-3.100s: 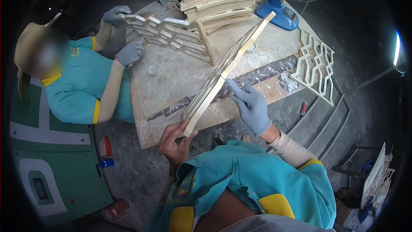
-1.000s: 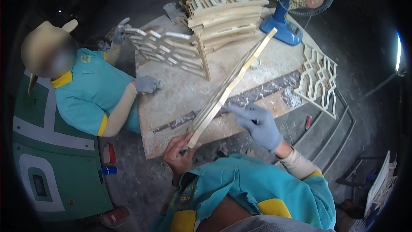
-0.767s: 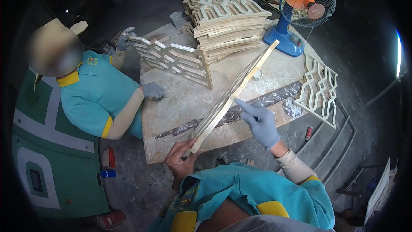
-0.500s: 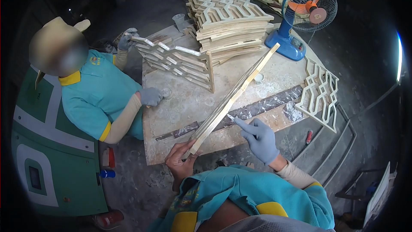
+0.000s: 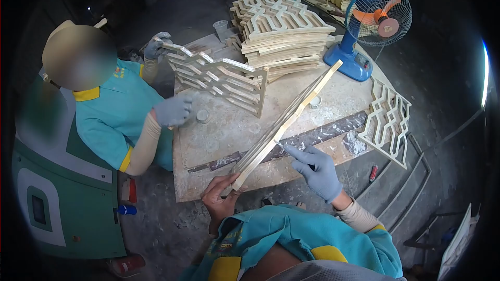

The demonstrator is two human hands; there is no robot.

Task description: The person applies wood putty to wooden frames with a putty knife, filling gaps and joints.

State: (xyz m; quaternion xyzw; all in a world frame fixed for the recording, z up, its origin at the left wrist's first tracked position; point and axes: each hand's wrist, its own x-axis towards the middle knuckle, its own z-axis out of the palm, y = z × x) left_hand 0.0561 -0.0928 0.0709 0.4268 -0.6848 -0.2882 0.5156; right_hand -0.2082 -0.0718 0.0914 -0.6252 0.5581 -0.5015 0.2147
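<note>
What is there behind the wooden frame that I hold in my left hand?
Behind the frame are the tabletop and a dark, white-smeared strip, seen on both sides. Whatever the frame covers cannot be seen.

We look from the wearer's head, forward and steeply down over a teal shirt (image 5: 317,231), the left hand (image 5: 220,196) and right hand (image 5: 320,176) close below us, the worktable (image 5: 229,138) just beyond. Our single view runs wide (its edges bow and darken); the dim background appears well past the table.
</note>
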